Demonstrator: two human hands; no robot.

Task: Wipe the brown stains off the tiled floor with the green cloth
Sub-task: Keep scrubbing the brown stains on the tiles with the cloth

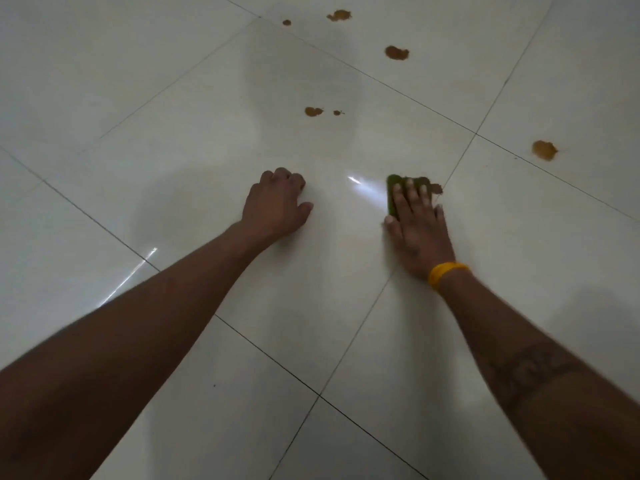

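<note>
The right hand [417, 233] lies flat on the green cloth [393, 195], its fingers [412, 194] straight and spread over the fabric, pressing it onto the tiled floor [173, 81]. The cloth sits at about four o'clock from the frame's centre, just beside a grout line that runs past its right edge. Only a strip of the cloth shows along the left side of the hand and beyond the fingertips; the rest is hidden under the palm. At the cloth's far right corner a small brown smear [437, 188] touches its edge. A yellow band [445, 273] circles the right wrist.

The left hand [277, 202] rests on the floor at about six o'clock from centre, well apart from the cloth, its fingers curled under into a loose fist that holds nothing, thumb pointing toward the right hand.

Several brown stains lie farther out on the glossy pale tiles. One pair [313, 111] sits at about twelve o'clock from the hands, on the same tile as them. Another stain [544, 150] lies at two o'clock from the cloth, across the grout line. Three more sit toward the top edge: a larger blot [397, 52], one near the frame's upper border [339, 15], and a small dot [286, 22] beside it.
</note>
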